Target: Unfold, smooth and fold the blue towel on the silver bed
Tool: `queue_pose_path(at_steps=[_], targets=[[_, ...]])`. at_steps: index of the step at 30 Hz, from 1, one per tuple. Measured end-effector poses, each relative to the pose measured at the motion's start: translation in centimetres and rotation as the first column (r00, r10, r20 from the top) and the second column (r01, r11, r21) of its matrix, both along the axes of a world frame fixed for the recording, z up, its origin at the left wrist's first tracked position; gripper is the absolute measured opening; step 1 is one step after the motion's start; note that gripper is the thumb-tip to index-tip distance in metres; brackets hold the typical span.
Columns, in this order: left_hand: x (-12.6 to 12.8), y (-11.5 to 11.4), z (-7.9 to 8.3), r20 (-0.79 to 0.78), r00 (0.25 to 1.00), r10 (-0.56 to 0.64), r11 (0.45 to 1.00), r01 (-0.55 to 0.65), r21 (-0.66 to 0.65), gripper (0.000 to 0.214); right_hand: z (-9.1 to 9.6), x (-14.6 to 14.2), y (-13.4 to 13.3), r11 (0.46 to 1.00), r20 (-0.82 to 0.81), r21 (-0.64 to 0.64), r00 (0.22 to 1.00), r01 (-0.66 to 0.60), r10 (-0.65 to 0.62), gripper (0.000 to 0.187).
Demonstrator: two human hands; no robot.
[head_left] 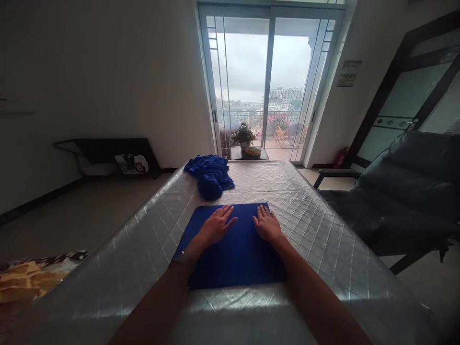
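Note:
A flat blue cloth (237, 254), roughly rectangular, lies smooth on the silvery quilted table cover (305, 225). My left hand (217, 224) rests palm down on its upper left part, fingers stretched forward and thumb apart. On the upper right part lies my right hand (267, 224), also flat, with its fingertips close to the far edge. Neither hand grips anything. Beyond the cloth, towards the far left of the table, sits a crumpled heap of blue fabric (210, 175), with a rounded bunch at its near end.
A dark padded armchair (409, 196) stands along the right side. Behind the table's far edge is a small stand with a potted plant (244, 136), before sliding glass doors (269, 81). A dark low bench (115, 152) is by the left wall; patterned fabric (32, 278) lies lower left.

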State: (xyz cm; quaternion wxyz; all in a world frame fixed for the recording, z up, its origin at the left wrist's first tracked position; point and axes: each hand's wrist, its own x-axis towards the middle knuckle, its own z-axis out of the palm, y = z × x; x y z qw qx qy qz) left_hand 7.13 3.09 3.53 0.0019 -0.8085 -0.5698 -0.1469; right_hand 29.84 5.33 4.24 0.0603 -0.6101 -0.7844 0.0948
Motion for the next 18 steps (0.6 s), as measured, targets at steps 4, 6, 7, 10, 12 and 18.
queue_pose_path(at_steps=[4,6,7,10,12,18], targets=[[0.5,-0.1,-0.9,-0.029,0.999,-0.018,0.992,0.015,-0.124,0.070,-0.5,-0.1,0.2,1.000,-0.023,-0.017,0.999,0.025,-0.025,0.066],[1.0,-0.3,-0.9,-0.052,0.999,0.010,0.986,-0.018,-0.164,0.073,-0.6,-0.2,0.2,0.999,-0.032,-0.009,0.999,0.032,-0.033,0.066],[1.5,-0.4,-0.7,-0.060,0.998,0.020,0.987,-0.029,-0.160,0.074,-0.6,-0.2,0.1,0.999,-0.035,-0.006,0.999,0.034,-0.034,0.066],[4.2,-0.6,0.0,-0.065,0.998,-0.016,0.996,0.011,-0.083,0.074,-0.7,-0.2,0.1,1.000,-0.032,0.007,0.999,0.024,-0.024,0.067],[6.6,-0.4,0.2,-0.057,0.994,-0.092,0.995,0.090,-0.042,0.073,-0.9,0.0,0.1,1.000,-0.008,0.015,1.000,0.005,-0.005,0.065],[10.7,1.8,-0.7,0.037,0.995,-0.089,0.984,0.093,-0.149,0.076,-1.4,0.3,0.2,1.000,0.060,-0.001,0.998,-0.015,0.015,0.065]])
